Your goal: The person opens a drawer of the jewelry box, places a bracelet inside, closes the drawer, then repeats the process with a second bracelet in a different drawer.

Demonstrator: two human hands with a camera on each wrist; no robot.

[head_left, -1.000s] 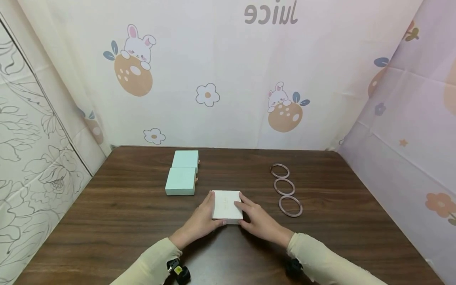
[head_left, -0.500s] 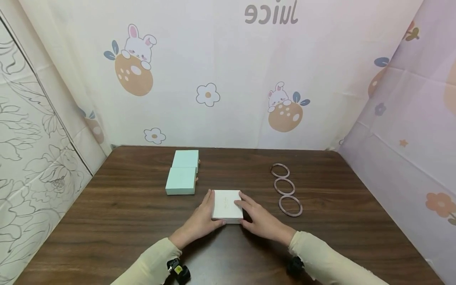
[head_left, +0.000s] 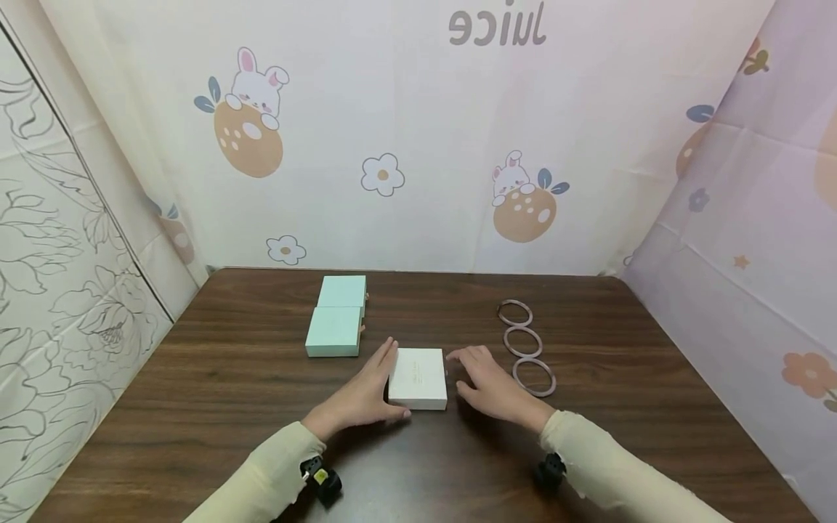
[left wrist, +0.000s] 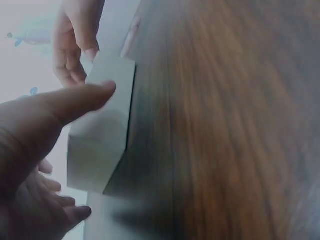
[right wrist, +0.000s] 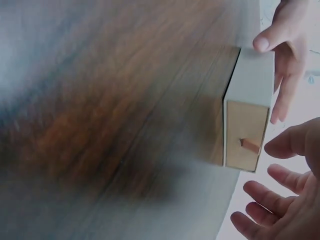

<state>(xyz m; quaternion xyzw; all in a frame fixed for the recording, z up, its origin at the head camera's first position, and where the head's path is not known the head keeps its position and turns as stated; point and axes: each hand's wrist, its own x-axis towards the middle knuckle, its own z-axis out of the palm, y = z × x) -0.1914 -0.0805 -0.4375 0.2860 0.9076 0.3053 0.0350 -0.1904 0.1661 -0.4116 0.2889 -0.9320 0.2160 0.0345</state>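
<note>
A small white drawer box (head_left: 418,379) lies flat on the table, faint lettering on its top. My left hand (head_left: 361,392) is spread at its left side, thumb near the front left corner. To the right of the box hovers my right hand (head_left: 495,386), apart from it, fingers slightly bent and holding nothing. In the right wrist view, the box's tan end (right wrist: 245,135) faces that hand, and a short ribbon pull tab (right wrist: 250,145) sticks out of it close to the right fingertips. Whether the left fingers touch the box is unclear.
Two mint-green boxes (head_left: 333,330) with small tabs on their right sides stand back left on the brown wooden table (head_left: 229,407). Three pale rings (head_left: 523,341) lie in a line to the right. A printed curtain (head_left: 431,109) hangs behind the table.
Both hands have loosened from the white box. My right hand has drawn away to the right, and my left hand has spread and shifted slightly left. The box stays in place.
</note>
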